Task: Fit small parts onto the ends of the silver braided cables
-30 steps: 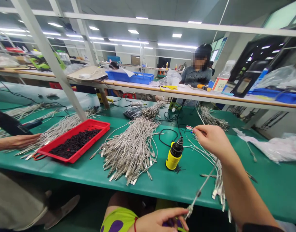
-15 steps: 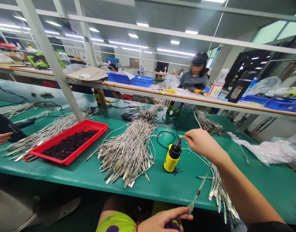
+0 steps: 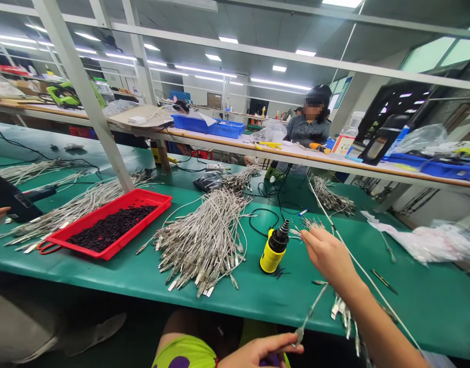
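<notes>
A red tray (image 3: 135, 230) of small black pieces lies well left of the yellow hot-air tool (image 3: 272, 255), which stands nozzle up. A pile of cables (image 3: 204, 240) lies near the tool, on its left. On the wearer's side of the tool, past the bench edge, the left hand (image 3: 260, 351) has its fingers clamped on the connector (image 3: 299, 335) of one cable (image 3: 315, 301). From there, slightly right of the tool, the cable's long axis slopes away and rightward, passing out of sight at the right wrist. The right hand (image 3: 325, 253), nearer the tool, is just right of its nozzle, fingertips together on a pale wire end (image 3: 294, 231) directed leftward at the nozzle; whether this belongs to the same cable cannot be told. In this judgement, the governing relation is wire end to nozzle: near, apparently apart.
</notes>
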